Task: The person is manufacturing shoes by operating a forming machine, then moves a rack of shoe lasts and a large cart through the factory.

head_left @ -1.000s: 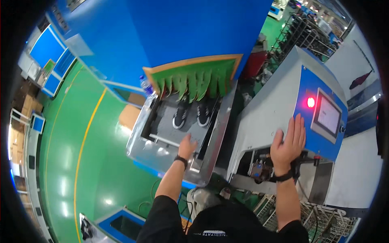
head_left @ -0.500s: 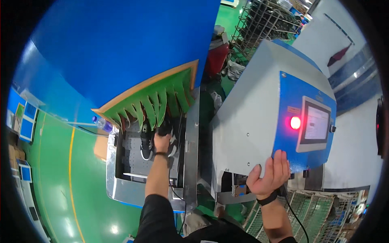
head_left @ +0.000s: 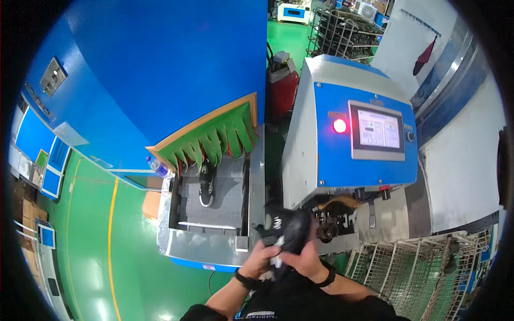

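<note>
A black shoe [head_left: 292,227] with white marks is held between both hands in front of my body, a little blurred. My left hand [head_left: 261,258] grips its near left side, fingers closed. On its right side my right hand [head_left: 305,260] is closed round it, the thumb lying across. A second black shoe [head_left: 206,184] with a white toe edge lies on the grey perforated conveyor bed [head_left: 225,206], its far end close to the green strip curtain [head_left: 217,139]. Each wrist carries a dark band.
Right of the conveyor stands a grey and blue machine [head_left: 300,155] with a lit screen [head_left: 377,131] and a glowing red lamp [head_left: 340,125]. Wire racks [head_left: 396,275] stand at the lower right. A bottle [head_left: 157,166] sits left of the curtain. A cardboard box [head_left: 151,205] is beside the conveyor.
My left hand has come back from the conveyor with one shoe. My right hand has left the machine's side and taken hold of that shoe too. The view has turned right.
</note>
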### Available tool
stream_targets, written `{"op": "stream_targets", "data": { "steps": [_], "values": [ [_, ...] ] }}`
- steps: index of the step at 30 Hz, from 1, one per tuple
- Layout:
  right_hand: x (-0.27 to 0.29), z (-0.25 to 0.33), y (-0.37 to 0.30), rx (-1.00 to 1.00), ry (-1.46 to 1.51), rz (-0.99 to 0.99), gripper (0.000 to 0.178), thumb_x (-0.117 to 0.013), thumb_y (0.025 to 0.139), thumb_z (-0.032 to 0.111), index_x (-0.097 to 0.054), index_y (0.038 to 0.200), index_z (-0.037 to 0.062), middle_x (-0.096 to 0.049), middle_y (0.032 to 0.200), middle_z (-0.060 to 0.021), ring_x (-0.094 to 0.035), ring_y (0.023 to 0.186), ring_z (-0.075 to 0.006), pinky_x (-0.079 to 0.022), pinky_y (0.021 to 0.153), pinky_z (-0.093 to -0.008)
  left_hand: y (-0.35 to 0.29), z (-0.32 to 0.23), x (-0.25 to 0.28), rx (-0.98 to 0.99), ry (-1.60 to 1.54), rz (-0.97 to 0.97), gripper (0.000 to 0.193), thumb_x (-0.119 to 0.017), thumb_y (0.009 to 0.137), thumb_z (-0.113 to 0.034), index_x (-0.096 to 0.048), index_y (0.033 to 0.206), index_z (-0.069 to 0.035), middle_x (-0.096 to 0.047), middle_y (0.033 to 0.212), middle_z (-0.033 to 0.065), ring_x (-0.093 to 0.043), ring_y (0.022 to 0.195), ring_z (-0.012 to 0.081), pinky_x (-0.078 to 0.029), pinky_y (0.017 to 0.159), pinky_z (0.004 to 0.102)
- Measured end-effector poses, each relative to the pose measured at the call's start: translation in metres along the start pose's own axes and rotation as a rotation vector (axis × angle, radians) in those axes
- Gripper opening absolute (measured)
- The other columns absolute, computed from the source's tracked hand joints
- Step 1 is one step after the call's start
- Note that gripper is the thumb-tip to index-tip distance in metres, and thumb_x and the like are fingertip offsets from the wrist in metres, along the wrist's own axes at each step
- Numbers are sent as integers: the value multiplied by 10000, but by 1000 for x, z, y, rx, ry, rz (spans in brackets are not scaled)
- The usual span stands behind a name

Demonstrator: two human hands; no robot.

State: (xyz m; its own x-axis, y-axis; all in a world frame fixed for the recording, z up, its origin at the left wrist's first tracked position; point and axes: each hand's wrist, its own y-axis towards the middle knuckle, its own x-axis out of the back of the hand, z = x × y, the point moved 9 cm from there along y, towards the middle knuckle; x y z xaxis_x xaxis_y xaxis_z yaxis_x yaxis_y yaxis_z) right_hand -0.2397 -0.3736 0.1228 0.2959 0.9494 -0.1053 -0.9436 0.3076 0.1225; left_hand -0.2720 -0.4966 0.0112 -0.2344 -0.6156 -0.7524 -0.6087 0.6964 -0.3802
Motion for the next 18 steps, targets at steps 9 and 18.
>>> {"op": "stream_targets", "data": {
  "steps": [9, 18],
  "values": [
    [94, 56, -5, 102, -614, 186, 1083, -817, 738, 198, -187, 1601, 22, -499, 1438, -274, -512, 1336, -346, -398, 1116, -414, 3, 11, -86, -417, 1287, -489, 373, -542, 988, -347, -601, 985, 21, -649, 814, 311, -650, 804, 488, -511, 697, 515],
    [235, -94, -134, -660, 801, -127, 842, -631, 821, 171, -304, 1591, 75, -557, 1434, -112, -545, 1293, -206, -382, 1141, -305, 3, 97, -113, -208, 990, -18, 239, -468, 1056, -157, -623, 957, -5, -672, 829, 63, -663, 783, 179, -525, 729, 355]
  ]
}}
